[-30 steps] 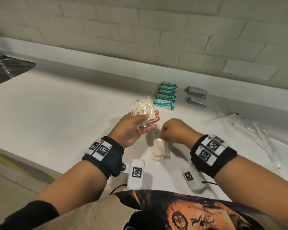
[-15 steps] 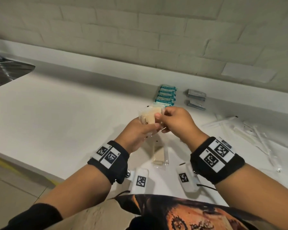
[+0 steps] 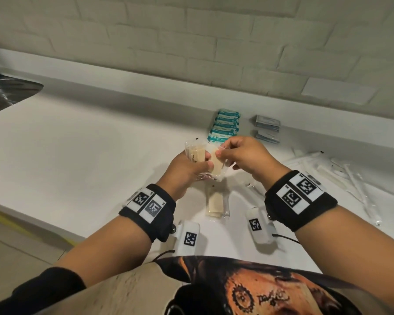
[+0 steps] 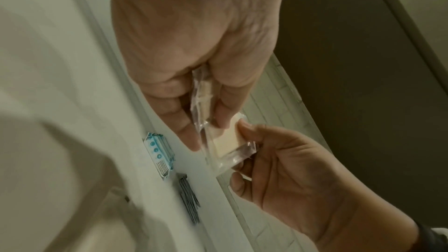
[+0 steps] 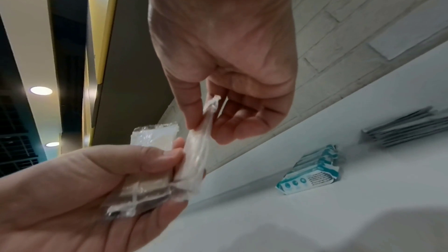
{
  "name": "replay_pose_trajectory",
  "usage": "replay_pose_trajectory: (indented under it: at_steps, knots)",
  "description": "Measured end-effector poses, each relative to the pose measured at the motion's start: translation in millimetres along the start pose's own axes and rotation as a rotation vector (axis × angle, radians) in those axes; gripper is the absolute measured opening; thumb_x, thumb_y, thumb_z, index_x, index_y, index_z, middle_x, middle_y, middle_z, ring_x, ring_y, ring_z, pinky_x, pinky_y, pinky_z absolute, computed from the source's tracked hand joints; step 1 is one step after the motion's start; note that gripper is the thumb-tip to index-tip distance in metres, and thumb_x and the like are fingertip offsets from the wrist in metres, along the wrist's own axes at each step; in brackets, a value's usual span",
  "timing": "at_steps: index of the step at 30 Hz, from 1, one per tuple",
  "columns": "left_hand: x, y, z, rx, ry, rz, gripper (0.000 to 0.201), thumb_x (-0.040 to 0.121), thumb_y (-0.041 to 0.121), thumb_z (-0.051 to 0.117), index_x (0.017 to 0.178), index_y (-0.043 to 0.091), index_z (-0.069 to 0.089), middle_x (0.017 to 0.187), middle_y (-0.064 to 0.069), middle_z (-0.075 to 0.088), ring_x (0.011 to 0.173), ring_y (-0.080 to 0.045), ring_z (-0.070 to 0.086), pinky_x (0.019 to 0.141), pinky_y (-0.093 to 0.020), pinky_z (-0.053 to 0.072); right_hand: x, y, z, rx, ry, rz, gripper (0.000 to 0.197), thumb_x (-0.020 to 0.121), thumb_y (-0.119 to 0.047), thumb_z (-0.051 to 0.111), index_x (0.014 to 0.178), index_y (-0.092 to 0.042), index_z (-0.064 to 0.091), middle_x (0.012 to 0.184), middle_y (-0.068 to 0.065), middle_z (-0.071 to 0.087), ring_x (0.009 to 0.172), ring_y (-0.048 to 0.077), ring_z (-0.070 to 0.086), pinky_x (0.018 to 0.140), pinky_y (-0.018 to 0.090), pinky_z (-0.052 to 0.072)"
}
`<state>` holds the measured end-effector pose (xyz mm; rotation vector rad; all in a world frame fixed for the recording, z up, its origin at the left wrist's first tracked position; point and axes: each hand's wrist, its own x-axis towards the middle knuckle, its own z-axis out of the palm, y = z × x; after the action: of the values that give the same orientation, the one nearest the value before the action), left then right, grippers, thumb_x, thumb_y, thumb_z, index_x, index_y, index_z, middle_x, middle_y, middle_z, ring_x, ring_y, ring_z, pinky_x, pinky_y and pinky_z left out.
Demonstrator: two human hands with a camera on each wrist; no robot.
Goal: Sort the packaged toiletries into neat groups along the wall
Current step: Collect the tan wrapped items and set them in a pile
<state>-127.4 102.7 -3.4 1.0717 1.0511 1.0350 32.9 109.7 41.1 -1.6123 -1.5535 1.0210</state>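
My left hand (image 3: 190, 165) grips a small stack of cream packets in clear wrap (image 3: 197, 154) above the white counter (image 3: 89, 155). My right hand (image 3: 222, 153) pinches the top edge of another cream packet (image 3: 216, 165) and holds it against that stack. The right wrist view shows the pinched packet (image 5: 196, 152) edge-on beside the stack (image 5: 150, 162). One more cream packet (image 3: 215, 202) lies on the counter below the hands. By the wall sit a row of teal packets (image 3: 225, 127) and a pile of grey packets (image 3: 267, 128).
Long items in clear wrap (image 3: 350, 178) lie scattered on the right of the counter. A steel sink (image 3: 9, 94) is at the far left. A low white upstand (image 3: 146, 87) runs under the brick wall. The counter's front edge is close to my body.
My right hand lifted a cream packet from the counter and brought it up to the stack in my left hand. Both hands moved a little toward the wall.
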Motion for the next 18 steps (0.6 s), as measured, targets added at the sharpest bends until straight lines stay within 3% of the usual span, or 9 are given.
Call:
replay_pose_trajectory:
  at_steps: [2,4,7,10,12,14,18]
  knots:
    - [0.7,-2.2,-2.4,-0.032,-0.006,-0.028,0.019,0.083,-0.006,0.065,0.087,0.012,0.062,0.078,-0.006,0.065,0.076,-0.021,0.065,0.08,-0.039,0.056,2.6,-0.8,-3.5,-0.01,0.023,-0.006,0.003,0.081,-0.013,0.072,0.081,-0.01,0.071,0.07,0.001,0.065,0.058,0.011,0.053,0.05,0.016,0.042]
    - [0.7,-4.3,-5.8,-0.067,-0.017,-0.052,0.015,0.086,-0.004,0.063,0.088,0.011,0.062,0.083,-0.008,0.065,0.077,-0.02,0.067,0.074,-0.032,0.058,4.4,0.8,-8.0,-0.001,0.045,-0.002,0.006,0.081,-0.01,0.071,0.086,-0.006,0.072,0.07,0.0,0.064,0.056,0.01,0.05,0.044,0.01,0.039]
    - [-0.7,-6.3,-9.4,-0.113,-0.024,-0.095,0.012,0.087,0.001,0.063,0.088,0.012,0.061,0.088,-0.007,0.066,0.075,-0.016,0.068,0.064,-0.023,0.059,8.7,8.6,-11.2,-0.12,0.075,0.018,0.004,0.08,-0.009,0.071,0.084,-0.007,0.073,0.074,-0.001,0.066,0.059,0.009,0.053,0.051,0.017,0.043]
    - [0.4,-8.5,-13.0,-0.221,0.015,-0.136,0.01,0.089,0.004,0.062,0.095,0.012,0.06,0.091,-0.006,0.065,0.079,-0.019,0.069,0.058,-0.024,0.057,10.7,13.9,-12.2,-0.297,0.086,0.044,0.003,0.08,-0.01,0.071,0.081,-0.01,0.074,0.072,-0.004,0.065,0.062,0.008,0.055,0.054,0.021,0.041]
    - [1.8,-9.1,-16.2,-0.313,0.012,-0.163,0.016,0.092,0.004,0.054,0.107,0.008,0.06,0.097,-0.009,0.065,0.087,-0.025,0.068,0.067,-0.031,0.061,8.4,15.5,-9.6,-0.295,-0.03,0.065,0.008,0.082,-0.009,0.069,0.087,-0.003,0.072,0.067,-0.001,0.062,0.057,0.01,0.052,0.052,0.02,0.039]
    - [1.9,-9.0,-18.8,-0.367,-0.028,-0.188,0.028,0.094,0.002,0.043,0.12,0.005,0.055,0.107,-0.013,0.066,0.095,-0.029,0.067,0.08,-0.037,0.059,4.5,17.4,-1.3,-0.402,-0.163,0.075,0.011,0.085,-0.013,0.068,0.091,-0.005,0.071,0.071,0.0,0.063,0.064,0.012,0.054,0.055,0.022,0.04]
    - [-1.2,-8.2,-18.9,-0.356,-0.079,-0.162,0.03,0.097,-0.002,0.041,0.124,0.005,0.051,0.115,-0.014,0.067,0.101,-0.028,0.067,0.083,-0.037,0.057,2.3,29.2,19.9,-0.821,-0.312,0.022,0.022,0.088,-0.029,0.065,0.104,-0.015,0.071,0.099,0.001,0.068,0.089,0.018,0.059,0.079,0.029,0.048]
